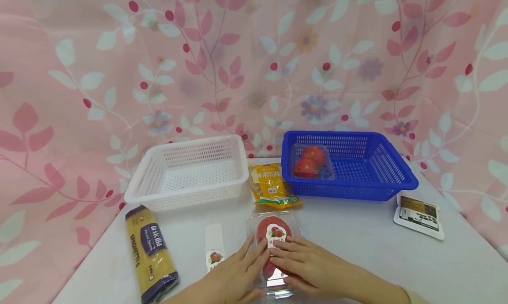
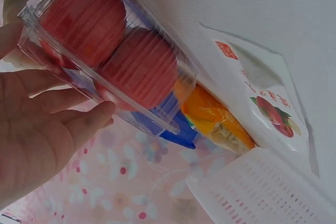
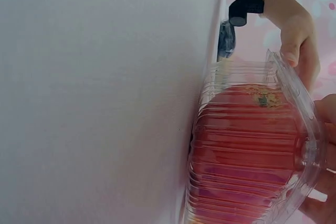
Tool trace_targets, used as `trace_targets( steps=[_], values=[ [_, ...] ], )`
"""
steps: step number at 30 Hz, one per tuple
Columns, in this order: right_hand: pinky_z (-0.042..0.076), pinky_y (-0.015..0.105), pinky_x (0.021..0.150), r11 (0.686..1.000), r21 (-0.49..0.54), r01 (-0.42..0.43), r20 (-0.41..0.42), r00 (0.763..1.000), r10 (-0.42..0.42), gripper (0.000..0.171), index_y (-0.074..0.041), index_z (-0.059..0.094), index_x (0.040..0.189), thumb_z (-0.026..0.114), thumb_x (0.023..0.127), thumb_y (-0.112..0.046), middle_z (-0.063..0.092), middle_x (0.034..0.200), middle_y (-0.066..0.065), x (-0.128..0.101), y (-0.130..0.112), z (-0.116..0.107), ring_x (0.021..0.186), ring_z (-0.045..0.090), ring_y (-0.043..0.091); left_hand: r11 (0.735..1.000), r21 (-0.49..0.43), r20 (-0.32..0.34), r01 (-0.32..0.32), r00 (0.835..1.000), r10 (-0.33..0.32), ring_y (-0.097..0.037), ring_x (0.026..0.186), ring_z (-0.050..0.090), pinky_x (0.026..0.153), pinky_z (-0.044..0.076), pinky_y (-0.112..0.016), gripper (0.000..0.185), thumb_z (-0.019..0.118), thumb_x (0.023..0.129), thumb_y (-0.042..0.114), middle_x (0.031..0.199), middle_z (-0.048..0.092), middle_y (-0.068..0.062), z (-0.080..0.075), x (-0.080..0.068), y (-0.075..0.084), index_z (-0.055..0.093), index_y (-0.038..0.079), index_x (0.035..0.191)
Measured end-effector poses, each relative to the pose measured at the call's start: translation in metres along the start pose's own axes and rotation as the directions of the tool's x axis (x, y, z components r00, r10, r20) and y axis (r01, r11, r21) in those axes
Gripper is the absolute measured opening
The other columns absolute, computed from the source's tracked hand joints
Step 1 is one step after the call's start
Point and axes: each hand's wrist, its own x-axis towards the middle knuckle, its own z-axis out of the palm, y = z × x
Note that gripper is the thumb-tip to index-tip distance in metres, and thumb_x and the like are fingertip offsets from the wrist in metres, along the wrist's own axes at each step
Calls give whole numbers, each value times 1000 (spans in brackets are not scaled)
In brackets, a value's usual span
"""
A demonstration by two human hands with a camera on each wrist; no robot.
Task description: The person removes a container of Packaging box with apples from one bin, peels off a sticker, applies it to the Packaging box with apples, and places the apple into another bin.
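The clear lidded box of tomatoes [image 1: 252, 224] rests on the desk [image 1: 345, 224] before the person. Both hands lie on its lid: the left hand [image 1: 240, 271] at its 8 o'clock, the right hand [image 1: 303, 264] at 4. Their fingers are extended, released rather than clenched, and meet at the fruit-printed label [image 1: 276, 232]. The step in hand looks like pressing this label flat; the next move seems to call for even pressure along it, without denting the lid.

From the box, a loose white strip [image 1: 214, 242] lies at 9 o'clock, with the spaghetti pack [image 1: 152, 253] beyond. The white basket [image 1: 198, 197] stands towards 10, a yellow bag [image 1: 271, 187] at 12, and towards 1 the blue basket [image 1: 345, 191], holding a second tomato box [image 1: 326, 157].
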Motion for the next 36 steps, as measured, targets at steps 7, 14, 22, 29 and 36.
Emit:
trace_targets(
  steps=[7,14,22,29,36],
  values=[
    [45,33,91,986,91,138,-144,982,-124,30,-11,64,114,61,88,-25,60,120,2,-1,2,-6,114,53,15,998,34,-52,-50,997,51,-38,125,38,88,47,-36,58,53,91,38,138,41,-15,-7,-4,3,43,2,134],
    [45,28,90,953,189,237,-231,954,-191,21,-11,66,105,64,85,-17,64,106,0,-2,4,-15,104,57,15,994,-95,-161,-63,986,47,-23,112,54,83,49,-31,39,61,87,30,121,58,-7,-19,-4,-1,58,9,120],
    [45,30,90,963,266,-31,-180,980,81,23,-18,63,110,61,88,-23,59,114,-4,-5,1,-26,109,51,14,646,-727,-24,235,931,-365,-17,110,53,84,48,-34,36,58,90,19,121,56,2,-30,-4,-5,51,18,125],
    [49,42,83,888,278,-367,104,930,352,54,-26,39,138,57,89,-39,35,142,1,-10,-4,-30,126,35,18,446,-834,121,324,897,-425,-30,127,32,95,40,-42,62,58,90,27,142,29,-8,-22,-1,-5,26,16,142],
    [47,53,81,763,265,-589,171,808,564,71,-25,35,142,56,82,-57,24,148,3,-14,-2,-18,127,30,25,284,-892,217,352,884,-414,-50,125,25,90,43,-43,85,67,83,26,148,1,-20,-7,7,-3,11,12,146]
  ],
)
